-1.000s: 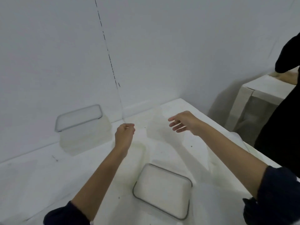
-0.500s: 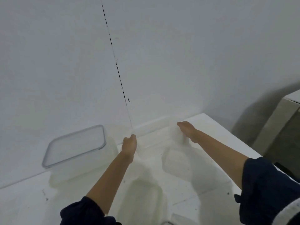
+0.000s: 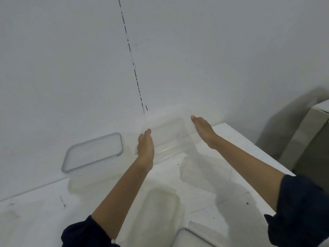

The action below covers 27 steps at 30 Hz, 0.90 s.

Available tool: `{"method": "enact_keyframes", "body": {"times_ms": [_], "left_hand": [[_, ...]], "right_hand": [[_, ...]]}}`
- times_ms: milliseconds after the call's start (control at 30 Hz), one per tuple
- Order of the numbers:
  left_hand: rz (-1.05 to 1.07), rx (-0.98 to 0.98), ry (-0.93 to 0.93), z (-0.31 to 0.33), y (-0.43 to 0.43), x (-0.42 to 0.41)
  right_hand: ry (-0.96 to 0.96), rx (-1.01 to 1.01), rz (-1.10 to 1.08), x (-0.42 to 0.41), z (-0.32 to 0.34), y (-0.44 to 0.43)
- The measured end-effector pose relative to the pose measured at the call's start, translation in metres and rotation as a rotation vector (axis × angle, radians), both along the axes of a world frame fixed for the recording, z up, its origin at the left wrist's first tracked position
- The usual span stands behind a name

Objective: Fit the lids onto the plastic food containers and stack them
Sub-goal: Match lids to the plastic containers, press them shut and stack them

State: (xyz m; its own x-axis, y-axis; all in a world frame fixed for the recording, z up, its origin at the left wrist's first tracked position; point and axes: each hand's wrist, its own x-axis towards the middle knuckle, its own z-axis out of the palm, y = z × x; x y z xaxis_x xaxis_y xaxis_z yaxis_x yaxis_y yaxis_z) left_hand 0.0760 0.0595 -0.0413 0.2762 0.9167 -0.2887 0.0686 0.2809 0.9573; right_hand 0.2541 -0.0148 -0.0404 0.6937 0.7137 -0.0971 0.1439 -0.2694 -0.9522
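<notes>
Both hands have been brought down from mid-air since a second ago and are now set against the two short ends of the clear container (image 3: 169,138). It is held between them at the back of the table (image 3: 236,143), close to the wall. The fingers (image 3: 142,139) of the left hand (image 3: 146,148) are laid nearly straight along the near end, and the right hand (image 3: 203,130) is likewise flat. Nothing is pinched. Whether any fingertip is hooked over the far rim cannot be told.

The container is judged light, thin-walled, smooth and springy, so it could bow or slip under a squeeze. A hold at the stiffer rim, thumbs on top, is judged safer. A lidded container (image 3: 92,152) stands just left of the left fingers.
</notes>
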Motion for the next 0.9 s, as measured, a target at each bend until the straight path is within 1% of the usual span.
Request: {"method": "enact_keyframes", "body": {"times_ms": [67, 167, 200, 267, 333, 433, 533, 600, 667, 733, 833, 900], "left_hand": [[0.077, 0.042, -0.076, 0.02, -0.013, -0.014], [0.276, 0.128, -0.242, 0.049, -0.035, -0.04], [0.329, 0.138, -0.281, 0.058, -0.041, -0.048], [0.387, 0.096, -0.31, 0.07, -0.053, -0.067], [0.349, 0.017, -0.301, 0.079, -0.069, -0.087], [0.182, -0.112, -0.294, 0.082, -0.101, -0.118], [0.046, -0.299, -0.227, 0.062, -0.127, -0.153], [-0.028, -0.359, -0.197, 0.045, -0.14, -0.175], [-0.047, -0.38, -0.214, 0.029, -0.152, -0.197], [0.0, -0.401, -0.253, 0.015, -0.16, -0.218], [0.138, -0.408, -0.297, -0.004, -0.165, -0.249], [0.178, -0.392, -0.332, -0.01, -0.173, -0.263]], "right_hand": [[0.024, 0.077, -0.014, -0.009, 0.02, -0.016], [0.086, 0.125, -0.013, -0.029, 0.046, -0.039], [0.126, 0.146, -0.008, -0.035, 0.051, -0.044], [0.224, 0.202, -0.04, -0.046, 0.054, -0.056], [0.294, 0.278, -0.081, -0.064, 0.057, -0.075], [0.348, 0.324, -0.105, -0.096, 0.062, -0.101], [0.346, 0.352, -0.135, -0.135, 0.059, -0.129], [0.373, 0.359, -0.146, -0.162, 0.051, -0.145], [0.433, 0.336, -0.156, -0.186, 0.039, -0.159], [0.493, 0.247, -0.151, -0.206, 0.024, -0.172], [0.572, 0.101, -0.025, -0.229, 0.006, -0.189], [0.573, 0.017, 0.026, -0.242, -0.008, -0.195]]}}
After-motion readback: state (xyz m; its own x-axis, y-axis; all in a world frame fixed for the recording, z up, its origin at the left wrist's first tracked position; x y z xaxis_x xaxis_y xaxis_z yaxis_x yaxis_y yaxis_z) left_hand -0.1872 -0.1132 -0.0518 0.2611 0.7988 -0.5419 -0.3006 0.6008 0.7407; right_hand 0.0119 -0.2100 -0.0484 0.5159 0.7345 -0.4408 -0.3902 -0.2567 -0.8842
